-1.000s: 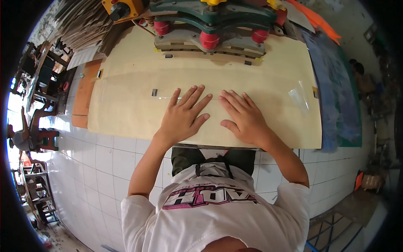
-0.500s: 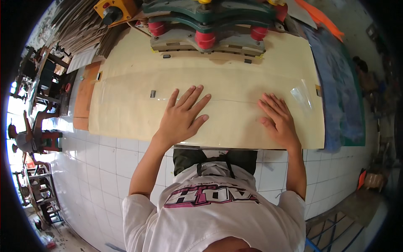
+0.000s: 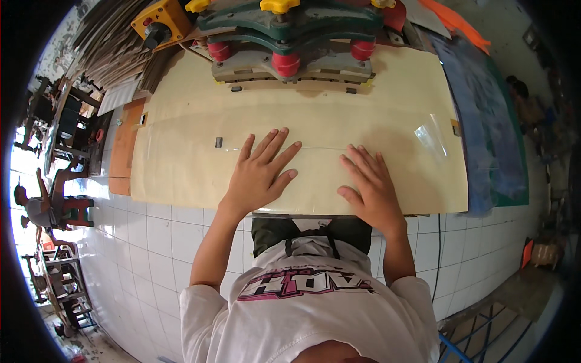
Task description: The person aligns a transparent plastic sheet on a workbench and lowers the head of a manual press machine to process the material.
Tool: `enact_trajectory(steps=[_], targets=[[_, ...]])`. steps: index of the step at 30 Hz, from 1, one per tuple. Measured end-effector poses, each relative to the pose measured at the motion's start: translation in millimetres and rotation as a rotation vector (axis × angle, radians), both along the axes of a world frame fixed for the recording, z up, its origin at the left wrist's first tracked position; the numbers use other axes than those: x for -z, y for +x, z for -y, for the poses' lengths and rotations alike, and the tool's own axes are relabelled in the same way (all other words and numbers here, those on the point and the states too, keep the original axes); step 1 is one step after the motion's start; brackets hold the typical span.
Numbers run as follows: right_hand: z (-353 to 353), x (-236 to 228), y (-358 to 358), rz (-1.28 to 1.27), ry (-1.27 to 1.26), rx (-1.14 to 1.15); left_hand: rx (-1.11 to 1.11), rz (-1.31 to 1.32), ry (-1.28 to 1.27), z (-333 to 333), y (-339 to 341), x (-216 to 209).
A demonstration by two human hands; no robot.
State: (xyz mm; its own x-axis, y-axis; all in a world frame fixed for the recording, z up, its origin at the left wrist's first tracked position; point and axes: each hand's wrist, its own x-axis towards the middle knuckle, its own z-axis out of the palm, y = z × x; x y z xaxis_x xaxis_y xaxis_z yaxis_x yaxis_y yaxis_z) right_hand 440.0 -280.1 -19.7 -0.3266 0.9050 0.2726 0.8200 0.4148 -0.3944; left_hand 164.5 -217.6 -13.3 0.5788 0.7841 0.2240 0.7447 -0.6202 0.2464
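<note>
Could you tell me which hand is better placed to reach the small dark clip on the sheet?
Left. The left hand lies flat nearer the clip; the right hand rests farther off on the sheet.

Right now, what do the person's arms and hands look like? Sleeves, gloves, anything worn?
Both hands are bare: no gloves, rings or watch visible on the left hand or right hand. Forearms are uncovered; short white T-shirt sleeves end near the elbows.

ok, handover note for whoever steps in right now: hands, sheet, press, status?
Left hand: flat, fingers spread, palm down on the pale sheet; no grip.
Right hand: also flat on the sheet, near its front edge.
Sheet covers the worktable, its far edge at the green and red press.
Done: sheet laid flat.
Left: cannot tell whether it is under the press.
</note>
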Motion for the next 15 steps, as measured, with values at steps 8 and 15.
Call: enact_trajectory(steps=[8, 15], targets=[[-3.7, -0.2, -27.3, 0.01, 0.007, 0.014, 0.008, 0.025, -0.004, -0.9, 0.7, -0.2], [-8.5, 4.6, -30.6, 0.023, 0.019, 0.02, -0.011, -0.014, 0.067, 4.3, -3.1, 0.8]])
